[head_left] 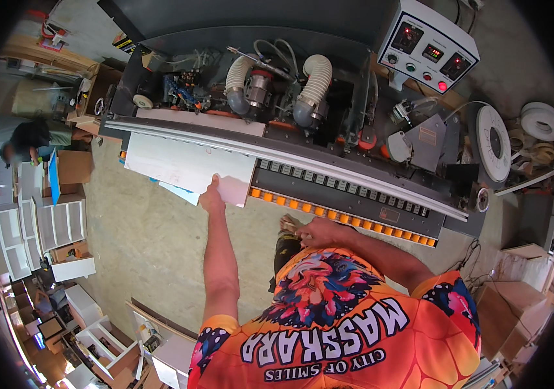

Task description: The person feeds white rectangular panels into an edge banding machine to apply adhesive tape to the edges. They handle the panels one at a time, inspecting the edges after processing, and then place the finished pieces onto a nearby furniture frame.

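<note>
A long white panel [186,162] lies along the front of a dark edge-banding machine [277,139], on its left part. My left hand [212,196] grips the panel's near edge, with the thumb on top and the other fingers hidden below. In front of my belly is my right hand [319,232], apart from the panel, its fingers curled. Whatever they hold, if anything, is hidden. Right of the panel run a track of dark pads [348,188] and a row of orange rollers [329,214].
A control box [429,52] with lit red indicators stands at the machine's right. Beside it is a big white tape reel [492,144]. At the far left a person [27,139] bends near white shelf units [56,223]. Cardboard boxes [504,318] stand at right.
</note>
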Action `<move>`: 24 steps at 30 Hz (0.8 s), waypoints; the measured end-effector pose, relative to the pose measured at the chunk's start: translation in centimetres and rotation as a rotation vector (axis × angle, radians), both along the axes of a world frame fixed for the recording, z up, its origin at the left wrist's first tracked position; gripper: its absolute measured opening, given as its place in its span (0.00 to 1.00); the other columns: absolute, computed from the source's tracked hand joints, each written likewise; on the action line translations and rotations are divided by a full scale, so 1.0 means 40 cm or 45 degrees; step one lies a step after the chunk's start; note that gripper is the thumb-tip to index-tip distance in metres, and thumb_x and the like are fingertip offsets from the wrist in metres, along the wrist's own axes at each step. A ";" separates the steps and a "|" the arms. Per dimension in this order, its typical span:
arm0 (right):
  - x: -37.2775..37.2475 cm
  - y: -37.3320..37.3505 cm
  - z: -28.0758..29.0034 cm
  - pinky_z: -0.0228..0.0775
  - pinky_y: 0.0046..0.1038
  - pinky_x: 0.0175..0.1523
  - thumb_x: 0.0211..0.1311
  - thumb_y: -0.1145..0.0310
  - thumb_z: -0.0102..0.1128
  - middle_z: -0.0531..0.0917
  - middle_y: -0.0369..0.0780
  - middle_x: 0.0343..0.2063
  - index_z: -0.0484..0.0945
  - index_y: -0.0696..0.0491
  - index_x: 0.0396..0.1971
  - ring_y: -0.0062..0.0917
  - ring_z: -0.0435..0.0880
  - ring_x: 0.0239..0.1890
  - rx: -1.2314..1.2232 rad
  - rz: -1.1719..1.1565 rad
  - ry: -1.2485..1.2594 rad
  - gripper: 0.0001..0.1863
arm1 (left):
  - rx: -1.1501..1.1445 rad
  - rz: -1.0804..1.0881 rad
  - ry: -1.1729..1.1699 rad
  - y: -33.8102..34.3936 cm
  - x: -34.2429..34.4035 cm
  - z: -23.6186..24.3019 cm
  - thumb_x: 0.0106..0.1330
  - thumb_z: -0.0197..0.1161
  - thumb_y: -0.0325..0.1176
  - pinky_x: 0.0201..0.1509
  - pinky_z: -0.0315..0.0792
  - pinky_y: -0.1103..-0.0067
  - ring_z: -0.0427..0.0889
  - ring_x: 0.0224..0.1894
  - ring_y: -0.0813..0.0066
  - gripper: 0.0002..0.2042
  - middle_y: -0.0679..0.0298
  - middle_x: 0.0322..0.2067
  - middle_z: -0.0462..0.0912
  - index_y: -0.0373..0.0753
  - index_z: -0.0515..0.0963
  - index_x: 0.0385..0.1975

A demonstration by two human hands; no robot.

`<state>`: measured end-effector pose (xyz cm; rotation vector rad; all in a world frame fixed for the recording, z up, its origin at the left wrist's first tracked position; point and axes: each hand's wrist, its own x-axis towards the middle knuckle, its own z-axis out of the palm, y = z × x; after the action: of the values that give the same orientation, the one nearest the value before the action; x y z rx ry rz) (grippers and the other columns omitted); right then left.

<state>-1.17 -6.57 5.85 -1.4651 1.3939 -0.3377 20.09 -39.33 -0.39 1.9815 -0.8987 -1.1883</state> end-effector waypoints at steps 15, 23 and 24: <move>0.205 -0.301 0.125 0.76 0.46 0.45 0.70 0.48 0.54 0.88 0.42 0.28 0.86 0.52 0.33 0.44 0.87 0.35 -0.165 -0.039 -0.007 0.22 | -0.327 -0.241 -0.274 -0.161 0.180 -0.170 0.48 0.79 0.63 0.44 0.81 0.64 0.89 0.40 0.57 0.38 0.51 0.38 0.90 0.26 0.86 0.36; 0.249 -0.373 0.138 0.77 0.45 0.44 0.67 0.54 0.57 0.88 0.42 0.31 0.85 0.50 0.34 0.43 0.87 0.37 -0.218 -0.142 0.021 0.15 | 0.030 -0.311 0.146 -0.169 0.168 -0.145 0.55 0.79 0.54 0.36 0.85 0.63 0.89 0.35 0.60 0.33 0.47 0.39 0.87 0.22 0.83 0.40; 0.270 -0.381 0.123 0.77 0.45 0.44 0.66 0.53 0.57 0.88 0.43 0.32 0.85 0.49 0.35 0.43 0.87 0.38 -0.213 -0.139 -0.007 0.16 | -0.058 -0.257 -0.107 -0.183 0.180 -0.160 0.51 0.79 0.62 0.38 0.83 0.66 0.89 0.34 0.61 0.37 0.47 0.37 0.89 0.23 0.85 0.36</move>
<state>9.62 -21.82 10.79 -1.5240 1.4731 -0.5382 27.29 -46.65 -6.80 1.9525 -1.1819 -1.1897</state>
